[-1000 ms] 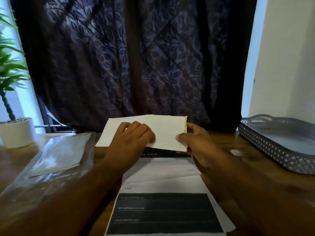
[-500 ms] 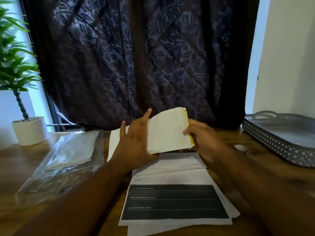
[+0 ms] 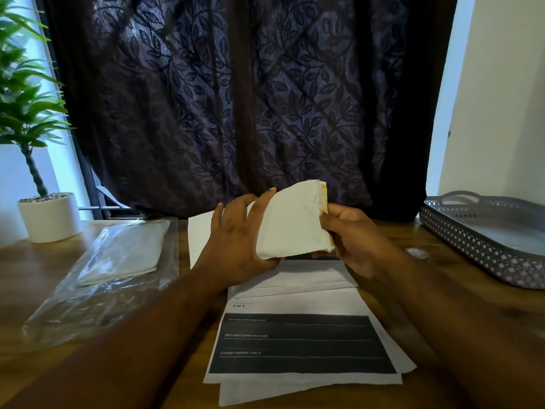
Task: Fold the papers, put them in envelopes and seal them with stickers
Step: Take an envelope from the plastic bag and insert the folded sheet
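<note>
Wooden table (image 3: 442, 305) set against a dark leaf-patterned curtain (image 3: 250, 98); lighting is dim.

Step in hand: envelope preparation. Both hands hold a white envelope (image 3: 289, 225) clear of the table, tilted, above the far end of the paper stack. The left hand (image 3: 239, 240) grips its left end, fingers fairly straight along the face and the thumb apparently beneath. The right hand (image 3: 351, 240) has its fingers curled and pinches the right end at a yellow strip (image 3: 324, 196). Whether this is one envelope or several together cannot be told. A folded paper (image 3: 309, 276) lies on the printed sheets (image 3: 295, 343) directly below, not yet inserted.

Next move, by judgement: the mouth at the yellow end must be opened and held open with one hand while the other takes up the folded paper. Thin stock may buckle if pinched hard.

Surroundings: a loose white sheet (image 3: 200, 234) lies behind the left hand. A clear plastic bag (image 3: 103, 276) of white stock sits to the left, with a potted plant (image 3: 47, 216) beyond it. A grey perforated tray (image 3: 483, 240) stands at right. A small pale object (image 3: 415, 252) near the tray is too blurred to identify; no stickers are positively seen.

Obstructions: none between the hands and the folded paper.
</note>
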